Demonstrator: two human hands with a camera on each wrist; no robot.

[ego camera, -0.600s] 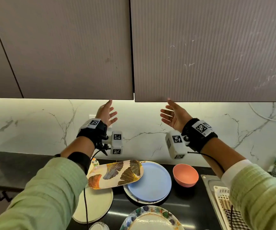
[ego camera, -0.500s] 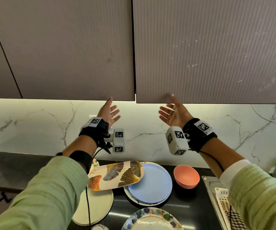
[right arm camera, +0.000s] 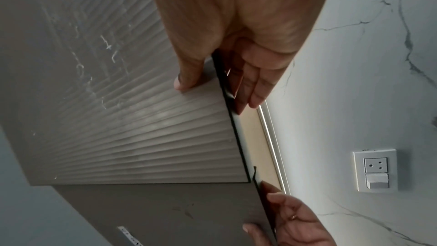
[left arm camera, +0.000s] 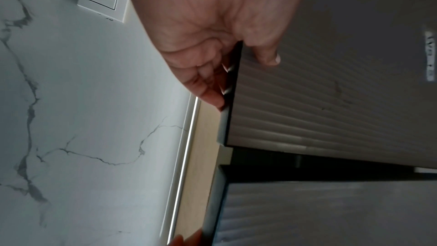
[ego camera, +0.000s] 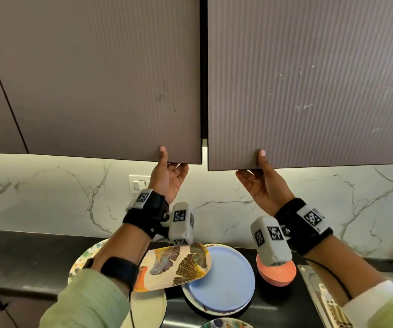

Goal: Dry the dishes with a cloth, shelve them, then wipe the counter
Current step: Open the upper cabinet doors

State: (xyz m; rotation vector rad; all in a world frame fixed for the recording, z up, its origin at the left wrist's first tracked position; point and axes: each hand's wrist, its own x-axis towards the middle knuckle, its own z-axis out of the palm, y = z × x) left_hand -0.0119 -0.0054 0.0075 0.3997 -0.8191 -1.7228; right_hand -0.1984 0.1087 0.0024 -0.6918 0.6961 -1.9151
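Marble wall behind | left hand (ego camera: 170,176) pinching left cupboard door (ego camera: 100,74), right hand (ego camera: 261,185) pinching right cupboard door (ego camera: 309,79) | stiff doors likely swinging easily from bottom edges.

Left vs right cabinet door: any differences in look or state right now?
The left cabinet door carries small dark smudges low on its face; the right cabinet door carries pale scratches. The left hand pinches the left door's bottom edge, the right hand the right door's. Both are ribbed, brown, handleless, with a dark gap between them.
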